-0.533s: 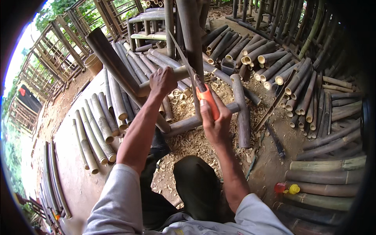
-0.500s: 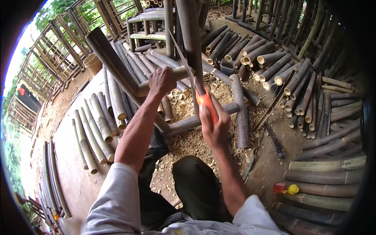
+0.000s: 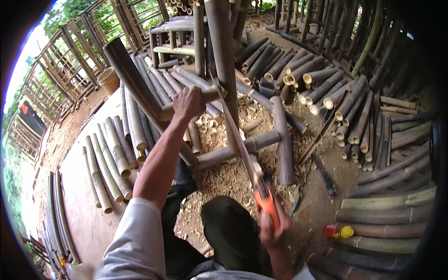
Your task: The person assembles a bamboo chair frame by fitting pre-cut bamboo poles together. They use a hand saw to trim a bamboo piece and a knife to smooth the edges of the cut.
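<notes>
My left hand (image 3: 189, 102) is closed around a short bamboo crosspiece (image 3: 212, 93) that joins a thick dark bamboo pole (image 3: 135, 79) on its left. In my right hand (image 3: 274, 228) is a handsaw (image 3: 240, 144), held by its orange handle. The saw's long blade runs up and away to the left, with its far part at the right end of the crosspiece, beside the upright bamboo post (image 3: 224, 56). Whether the teeth touch the bamboo is hard to tell. Lower down, a horizontal bamboo bar (image 3: 219, 154) meets a short upright bamboo piece (image 3: 283, 140).
Wood shavings (image 3: 214, 182) cover the ground around the frame. Cut bamboo lengths (image 3: 112, 149) lie at the left, and a bamboo pile (image 3: 322, 84) fills the far right. A dark blade-like tool (image 3: 324, 175) and a red bottle with yellow cap (image 3: 338, 231) lie at the right.
My right hand has drawn the saw back toward me and down, so its handle is now near my knee. My left hand keeps its grip on the crosspiece.
</notes>
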Demonstrator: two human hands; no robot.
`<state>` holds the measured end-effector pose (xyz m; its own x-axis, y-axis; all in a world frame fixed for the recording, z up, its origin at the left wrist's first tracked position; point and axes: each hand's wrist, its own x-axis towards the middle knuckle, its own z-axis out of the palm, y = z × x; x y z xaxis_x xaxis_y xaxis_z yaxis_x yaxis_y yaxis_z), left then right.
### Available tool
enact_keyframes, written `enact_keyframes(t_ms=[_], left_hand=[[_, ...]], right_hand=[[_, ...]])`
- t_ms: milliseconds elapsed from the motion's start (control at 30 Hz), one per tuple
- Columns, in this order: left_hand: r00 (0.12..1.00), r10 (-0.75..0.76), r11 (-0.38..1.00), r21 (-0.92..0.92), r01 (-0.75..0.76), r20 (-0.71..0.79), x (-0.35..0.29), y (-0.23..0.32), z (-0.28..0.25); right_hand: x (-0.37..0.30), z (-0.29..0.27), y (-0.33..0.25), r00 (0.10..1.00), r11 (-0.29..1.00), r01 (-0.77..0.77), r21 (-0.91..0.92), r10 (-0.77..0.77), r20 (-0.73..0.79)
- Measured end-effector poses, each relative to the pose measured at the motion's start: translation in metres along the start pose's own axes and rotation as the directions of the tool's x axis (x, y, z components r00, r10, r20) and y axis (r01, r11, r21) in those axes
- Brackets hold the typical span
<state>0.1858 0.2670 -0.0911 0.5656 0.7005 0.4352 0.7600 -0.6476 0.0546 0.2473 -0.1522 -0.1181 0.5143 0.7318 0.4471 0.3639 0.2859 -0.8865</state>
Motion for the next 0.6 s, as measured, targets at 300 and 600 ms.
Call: enact_keyframes(t_ms=[300,600], left_hand=[[0.984,-0.089,0.996,-0.005,0.09,0.154,-0.005,0.026,-0.006],[0.993,-0.06,0.998,0.004,0.06,0.099,-0.001,0.032,-0.007]], right_hand=[[0.1,0.05,0.026,0.997,0.997,0.062,-0.037,-0.064,-0.047],[0.124,0.048,0.048,0.98,0.982,0.134,-0.132,-0.151,-0.129]])
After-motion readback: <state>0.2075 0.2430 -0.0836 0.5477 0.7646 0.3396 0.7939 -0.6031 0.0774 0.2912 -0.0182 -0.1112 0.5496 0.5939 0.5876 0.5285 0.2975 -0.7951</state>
